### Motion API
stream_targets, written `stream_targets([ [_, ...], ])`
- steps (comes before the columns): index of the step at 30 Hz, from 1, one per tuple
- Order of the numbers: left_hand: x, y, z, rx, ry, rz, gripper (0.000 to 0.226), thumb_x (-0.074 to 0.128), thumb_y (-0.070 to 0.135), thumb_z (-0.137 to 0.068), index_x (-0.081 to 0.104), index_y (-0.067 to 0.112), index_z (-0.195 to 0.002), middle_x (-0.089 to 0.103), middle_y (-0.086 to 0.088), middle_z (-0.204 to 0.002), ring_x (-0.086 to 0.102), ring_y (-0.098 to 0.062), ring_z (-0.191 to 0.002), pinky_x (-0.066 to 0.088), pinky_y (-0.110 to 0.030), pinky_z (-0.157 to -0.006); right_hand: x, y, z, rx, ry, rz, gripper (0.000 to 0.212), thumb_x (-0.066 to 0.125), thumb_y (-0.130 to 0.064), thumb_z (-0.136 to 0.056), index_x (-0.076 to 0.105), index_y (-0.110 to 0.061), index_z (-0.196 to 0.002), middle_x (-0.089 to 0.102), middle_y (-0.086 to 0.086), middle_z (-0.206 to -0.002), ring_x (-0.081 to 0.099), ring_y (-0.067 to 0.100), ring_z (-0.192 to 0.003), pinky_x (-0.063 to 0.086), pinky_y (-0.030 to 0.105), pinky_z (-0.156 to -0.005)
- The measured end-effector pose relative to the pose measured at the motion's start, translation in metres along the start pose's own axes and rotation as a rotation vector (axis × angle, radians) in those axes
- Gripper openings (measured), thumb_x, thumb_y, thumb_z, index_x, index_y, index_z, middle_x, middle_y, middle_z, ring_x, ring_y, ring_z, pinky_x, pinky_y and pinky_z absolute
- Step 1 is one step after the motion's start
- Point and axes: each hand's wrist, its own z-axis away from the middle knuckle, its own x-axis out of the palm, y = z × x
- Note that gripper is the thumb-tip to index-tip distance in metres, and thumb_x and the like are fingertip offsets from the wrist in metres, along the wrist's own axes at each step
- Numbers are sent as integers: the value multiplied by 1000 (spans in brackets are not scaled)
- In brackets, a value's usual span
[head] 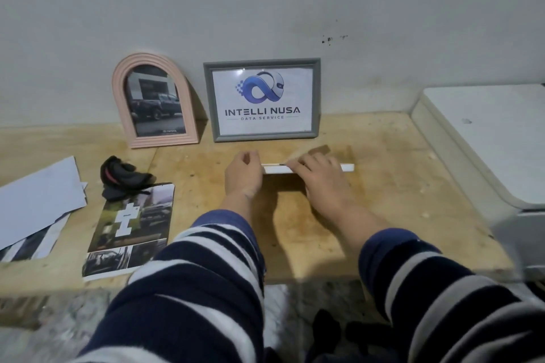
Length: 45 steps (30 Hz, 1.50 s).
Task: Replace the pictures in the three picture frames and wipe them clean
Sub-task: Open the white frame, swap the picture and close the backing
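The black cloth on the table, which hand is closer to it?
Left. The left hand is just right of the black cloth, holding the white frame; the right hand is farther right, beyond it.

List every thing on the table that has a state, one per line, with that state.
pink arched frame: upright against the wall, car picture inside
grey frame: upright against the wall, logo print inside
white frame: held edge-on above the table
left hand: grips the white frame's left end
right hand: fingers curled over the white frame
black cloth: crumpled, untouched
photo print: lying flat
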Motion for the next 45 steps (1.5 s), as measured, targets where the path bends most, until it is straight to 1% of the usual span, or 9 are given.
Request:
stream_targets([
  [5,5,-28,19,-2,16,19,32,45,35,-100,60,16,-120,62,-3,-116,52,-16,-98,39,-25,-86,15,-16,45,-10,-131,-3,58,66,1,-78,53,-26,-127,56,0,-117,50,23,-109,44,37,-89],
  [11,19,-58,26,27,-22,-98,37,49,32,-97,56,14,-128,60,-4,-126,55,-21,-115,43,-33,-99,36,-24,60,11,-320,-28,61,52,0,-86,40,-28,-139,45,1,-130,39,24,-119,36,36,-94],
  [17,19,-74,28,117,-45,-230,39,50,35,-94,52,18,-129,57,-1,-128,50,-20,-120,43,-45,-104,45,-19,53,34,-422,-178,50,45,-7,-88,49,-23,-136,49,0,-128,41,22,-121,34,33,-95],
  [19,18,-77,28,191,-19,-356,48,51,39,-93,46,17,-135,52,0,-134,44,-19,-126,36,-43,-109,43,-15,44,115,-359,-276,45,43,-5,-89,56,-21,-130,56,-1,-125,45,21,-119,36,33,-98],
  [22,16,-82,30,269,-20,-511,70,52,53,-89,32,16,-145,37,-2,-149,29,-19,-139,21,-41,-115,46,-11,19,201,-272,-251,44,45,-3,-90,59,-23,-127,59,-2,-123,46,20,-118,36,35,-101],
  [27,12,-99,26,229,-133,-633,107,40,82,-76,7,17,-154,10,1,-162,1,-15,-149,-6,-51,-118,50,-15,-26,241,-385,-188,57,45,-4,-90,43,-29,-142,43,0,-142,33,22,-133,25,38,-111],
  [33,9,-111,21,312,-194,-826,119,33,90,-69,-2,15,-154,-4,4,-163,-11,-12,-148,-11,-56,-116,75,-31,-74,175,-547,-95,70,37,-4,-90,22,-35,-151,29,8,-152,28,31,-136,25,43,-112],
  [38,11,-107,19,282,-232,-849,126,37,93,-63,-5,17,-154,-7,6,-162,-13,-10,-148,-13,-58,-114,91,-40,-85,64,-514,62,65,37,-11,-91,22,-34,-150,41,8,-139,38,32,-122,37,43,-99],
  [45,12,-104,19,266,-227,-848,131,32,97,-57,-5,17,-154,-6,8,-162,-13,-9,-147,-11,-59,-114,97,-40,-87,77,-499,42,59,36,-12,-93,29,-34,-148,43,7,-135,39,31,-116,40,39,-98],
])
